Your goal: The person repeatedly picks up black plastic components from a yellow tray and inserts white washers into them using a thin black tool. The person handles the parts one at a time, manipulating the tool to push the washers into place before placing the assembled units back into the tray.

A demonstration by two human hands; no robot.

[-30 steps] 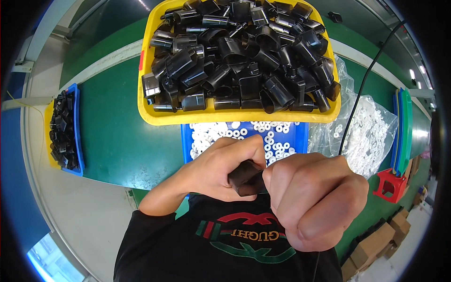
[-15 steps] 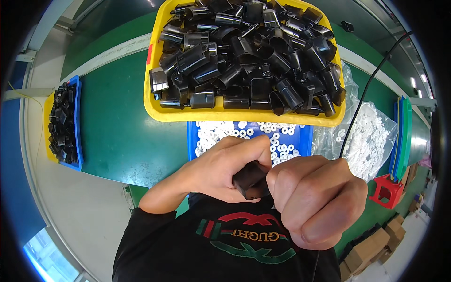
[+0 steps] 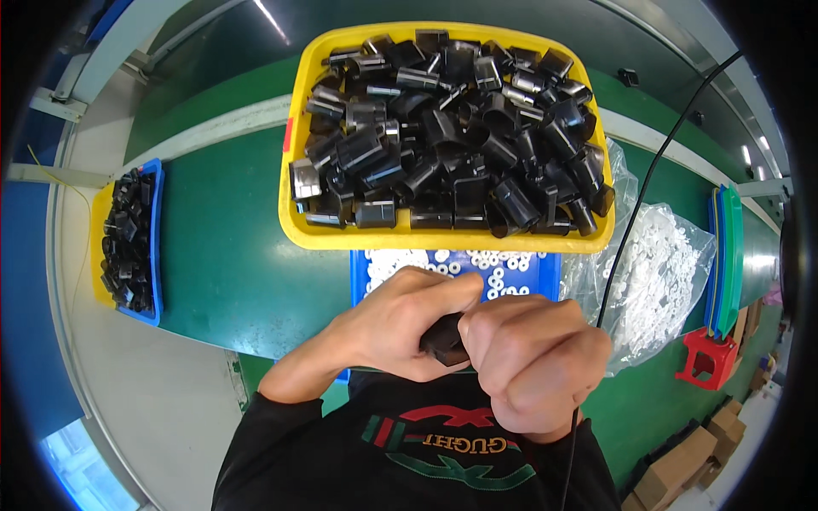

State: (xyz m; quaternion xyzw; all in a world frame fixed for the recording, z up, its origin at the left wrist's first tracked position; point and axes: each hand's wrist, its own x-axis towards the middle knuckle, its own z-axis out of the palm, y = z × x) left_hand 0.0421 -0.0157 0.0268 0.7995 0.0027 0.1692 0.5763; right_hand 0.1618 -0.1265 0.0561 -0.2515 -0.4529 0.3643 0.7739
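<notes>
Since the earlier frame, the right fingers point(image 3: 530, 351) have been shifted leftward and are seen smaller, and the yellow tray point(image 3: 443, 243) has been brought wholly into view. By the left fingers point(image 3: 445, 298) a blocky, dark, smooth part point(image 3: 441, 343) is clamped before the chest. The right fingers are curled together against its right edge in view; whether anything is gripped inside cannot be told. If force were applied askew, the slick part could be twisted loose and dropped. The thin black cord point(image 3: 652, 179) could be snagged by the right wrist. Beyond, flat white rings point(image 3: 396, 266) are strewn in the blue tray point(image 3: 555, 277); more are held in a crinkled clear bag point(image 3: 652, 281). Farther, the yellow tray is heaped with glossy, hollow black pieces point(image 3: 460, 140).
</notes>
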